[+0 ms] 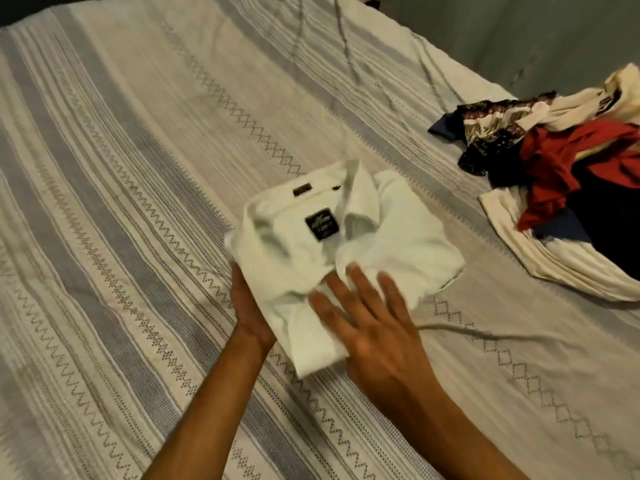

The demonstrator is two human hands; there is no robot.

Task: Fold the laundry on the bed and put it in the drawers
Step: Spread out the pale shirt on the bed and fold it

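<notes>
On bedspread [104,168]: folded white shirt [398,237]; right hand [374,327] flat on top, fingers spread; left hand [249,306] cradles its edge, fingers hidden underneath.

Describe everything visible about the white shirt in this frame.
The white shirt is folded into a compact rectangle, collar up and pointing away from the person, with a dark label inside the neck. The fabric looks like soft woven cotton. It lies on the striped bedspread. The left hand holds its near-left edge; the right hand presses flat on top.
</notes>
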